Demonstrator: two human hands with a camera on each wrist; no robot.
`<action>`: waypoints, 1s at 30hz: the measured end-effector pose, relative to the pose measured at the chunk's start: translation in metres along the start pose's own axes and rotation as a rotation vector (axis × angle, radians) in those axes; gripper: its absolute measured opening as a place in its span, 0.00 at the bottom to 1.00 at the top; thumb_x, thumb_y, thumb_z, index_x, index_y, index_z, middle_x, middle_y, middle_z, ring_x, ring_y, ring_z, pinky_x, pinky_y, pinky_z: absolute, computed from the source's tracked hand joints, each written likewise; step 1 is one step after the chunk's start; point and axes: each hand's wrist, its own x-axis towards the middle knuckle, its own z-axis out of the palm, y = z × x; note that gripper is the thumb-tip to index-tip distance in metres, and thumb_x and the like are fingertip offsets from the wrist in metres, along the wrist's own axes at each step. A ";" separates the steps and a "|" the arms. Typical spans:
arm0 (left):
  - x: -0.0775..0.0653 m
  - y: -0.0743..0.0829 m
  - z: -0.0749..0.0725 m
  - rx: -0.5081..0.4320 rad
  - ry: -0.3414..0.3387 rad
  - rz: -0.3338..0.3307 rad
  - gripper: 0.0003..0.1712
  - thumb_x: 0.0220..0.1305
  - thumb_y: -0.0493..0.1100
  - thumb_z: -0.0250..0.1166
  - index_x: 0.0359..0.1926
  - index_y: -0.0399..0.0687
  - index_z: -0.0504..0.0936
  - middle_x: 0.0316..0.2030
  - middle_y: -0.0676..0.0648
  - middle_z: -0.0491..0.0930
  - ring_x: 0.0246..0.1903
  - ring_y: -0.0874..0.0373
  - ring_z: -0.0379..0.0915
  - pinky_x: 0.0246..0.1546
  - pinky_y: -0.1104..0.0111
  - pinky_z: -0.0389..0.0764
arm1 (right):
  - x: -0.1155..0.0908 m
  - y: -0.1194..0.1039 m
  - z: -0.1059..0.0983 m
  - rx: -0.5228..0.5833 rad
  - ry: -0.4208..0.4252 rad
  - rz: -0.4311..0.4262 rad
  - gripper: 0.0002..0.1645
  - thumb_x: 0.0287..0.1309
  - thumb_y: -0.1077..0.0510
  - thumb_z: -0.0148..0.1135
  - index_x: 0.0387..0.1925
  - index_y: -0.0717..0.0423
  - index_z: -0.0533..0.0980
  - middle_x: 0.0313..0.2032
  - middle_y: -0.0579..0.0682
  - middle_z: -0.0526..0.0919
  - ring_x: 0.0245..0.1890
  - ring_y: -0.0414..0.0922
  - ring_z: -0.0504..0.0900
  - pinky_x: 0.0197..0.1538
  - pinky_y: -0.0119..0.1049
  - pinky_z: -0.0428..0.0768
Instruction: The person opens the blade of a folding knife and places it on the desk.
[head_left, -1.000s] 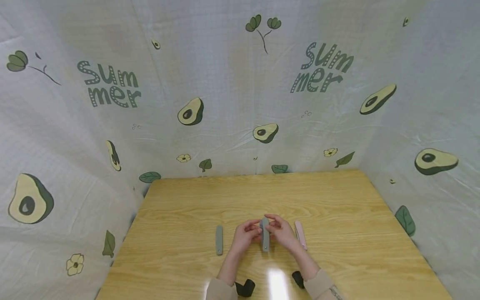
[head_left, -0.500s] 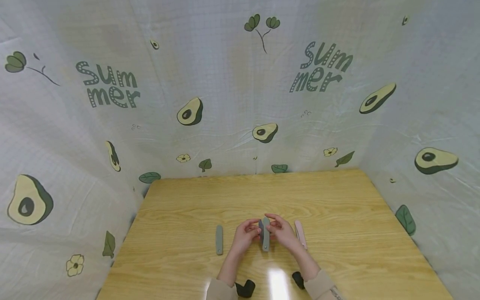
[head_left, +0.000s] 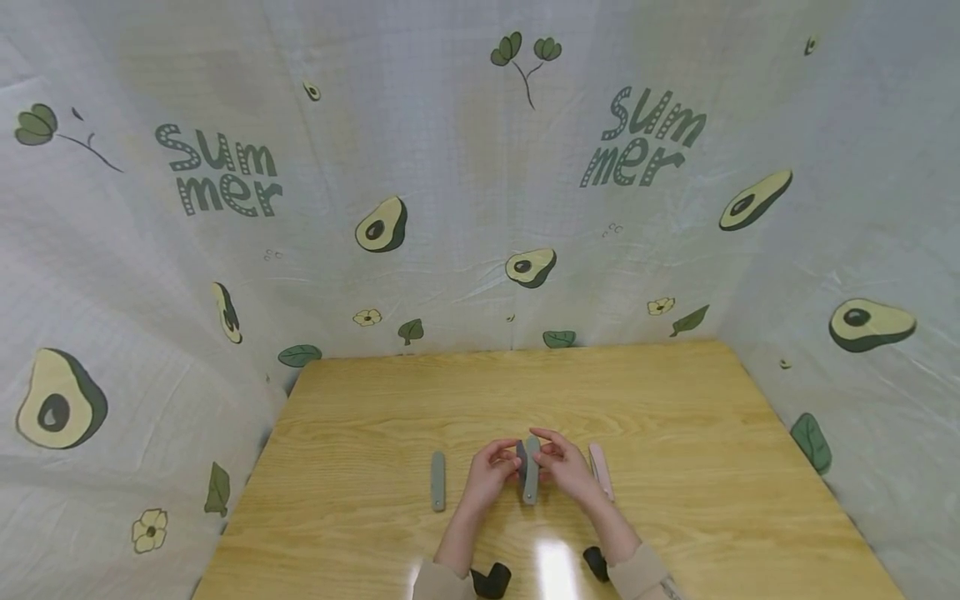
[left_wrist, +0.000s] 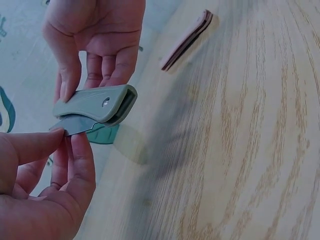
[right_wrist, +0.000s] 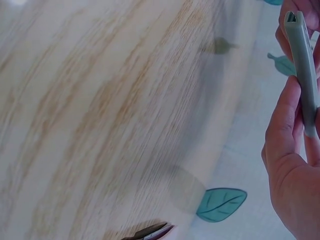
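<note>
Both hands hold a folding knife with a grey-green handle (left_wrist: 95, 100) up in front of the body. My left hand (head_left: 487, 471) pinches its metal blade (left_wrist: 77, 125) between thumb and fingers. On the other side, my right hand (head_left: 566, 467) grips the handle, thumb on one face. The blade stands partly swung out of its slot, at a small angle to the handle. In the right wrist view the handle (right_wrist: 304, 70) shows from its narrow edge, and the blade is hidden there.
A second grey-green folding knife (head_left: 438, 482), folded, lies left of the hands on the wooden table (head_left: 360, 417). Right of them lies a pink one (head_left: 601, 472), partly behind the right forearm. Black pieces (head_left: 491, 579) show beside both wrists. Printed cloth (head_left: 450, 167) hangs around the table.
The blade has swung a little further out of the handle to the left, widening the gap between them. Both hands stay almost in place.
</note>
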 end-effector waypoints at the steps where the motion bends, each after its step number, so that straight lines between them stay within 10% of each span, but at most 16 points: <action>1: 0.000 -0.001 0.000 -0.002 0.002 0.000 0.19 0.64 0.30 0.62 0.56 0.30 0.76 0.33 0.46 0.75 0.31 0.60 0.74 0.40 0.58 0.85 | -0.001 0.000 0.000 0.004 0.001 0.001 0.25 0.65 0.68 0.55 0.64 0.63 0.69 0.40 0.57 0.72 0.39 0.49 0.81 0.43 0.53 0.85; 14: -0.021 0.032 0.003 -0.017 0.025 0.034 0.19 0.63 0.26 0.59 0.55 0.26 0.75 0.34 0.41 0.76 0.32 0.58 0.75 0.44 0.50 0.83 | -0.001 0.005 -0.003 0.014 0.015 0.020 0.26 0.65 0.68 0.56 0.64 0.60 0.70 0.40 0.55 0.69 0.37 0.45 0.78 0.42 0.47 0.86; 30: -0.005 -0.001 -0.007 -0.023 0.020 0.044 0.21 0.61 0.30 0.65 0.56 0.28 0.77 0.35 0.44 0.77 0.33 0.59 0.76 0.43 0.57 0.85 | -0.002 0.004 -0.007 0.037 0.006 0.015 0.27 0.64 0.67 0.58 0.64 0.64 0.69 0.39 0.54 0.69 0.37 0.45 0.79 0.44 0.48 0.86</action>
